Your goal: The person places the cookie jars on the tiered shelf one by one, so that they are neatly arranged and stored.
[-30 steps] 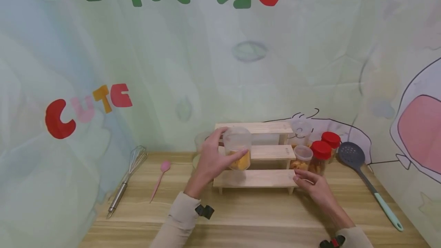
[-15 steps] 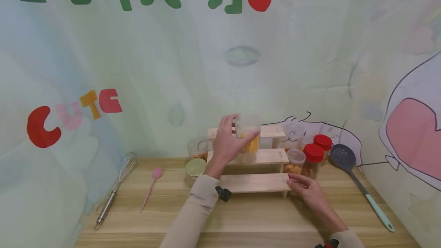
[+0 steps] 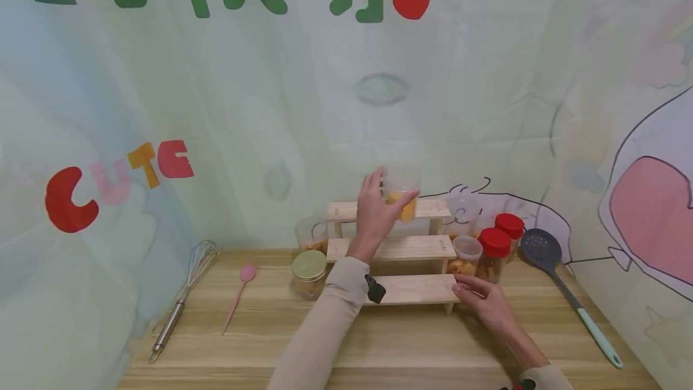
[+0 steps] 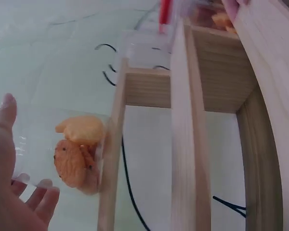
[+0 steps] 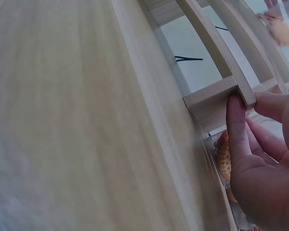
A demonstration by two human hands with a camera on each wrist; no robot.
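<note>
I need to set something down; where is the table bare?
Bare tabletop lies in front of the wooden rack, between left sleeve and right hand, and again between that hand and slotted skimmer. The rack's right end is crowded by red-lidded jars.

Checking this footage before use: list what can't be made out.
Head view: the held jar, its top blurred against the pale backdrop.
Head view: the lowest shelf, its left end hidden by the left sleeve.
Head view: the marks on the middle shelf, too small to read.
Left wrist view: a red thing, blurred and cut off by the top edge.
Right wrist view: the orange snack, partly hidden by the right hand.
</note>
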